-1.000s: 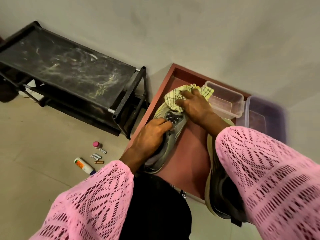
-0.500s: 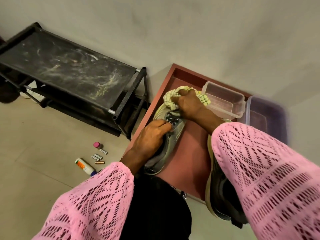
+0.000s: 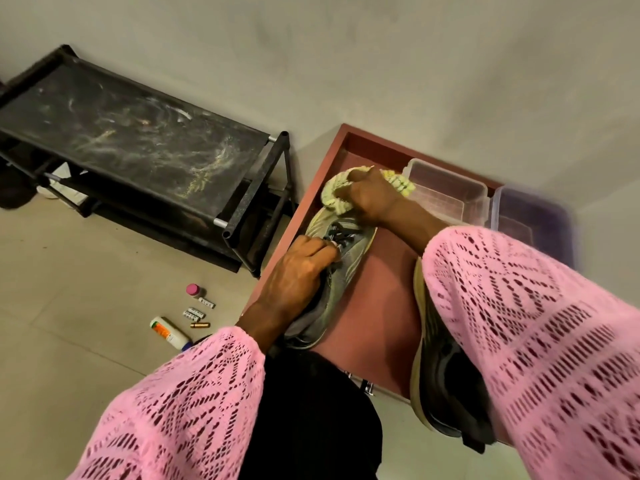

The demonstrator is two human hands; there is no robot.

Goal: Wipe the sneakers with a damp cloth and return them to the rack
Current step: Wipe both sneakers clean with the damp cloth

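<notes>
Cloth (image 3: 337, 199), spread flat a second ago, now bunched in right hand (image 3: 372, 199) at toe of sneaker (image 3: 341, 265) on red surface (image 3: 381, 306), left hand (image 3: 299, 271) gripping laces area; wiping unfinished.

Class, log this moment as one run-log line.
step: wiping toe | right hand: grips cloth | left hand: holds grey sneaker | second sneaker: waiting | rack: top bare

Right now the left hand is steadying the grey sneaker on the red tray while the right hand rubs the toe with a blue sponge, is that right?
Not quite. In the head view the right hand rubs the toe with a yellow-and-white cloth, not a blue sponge. The rest holds: the left hand steadies the grey sneaker on the red tray.
</notes>
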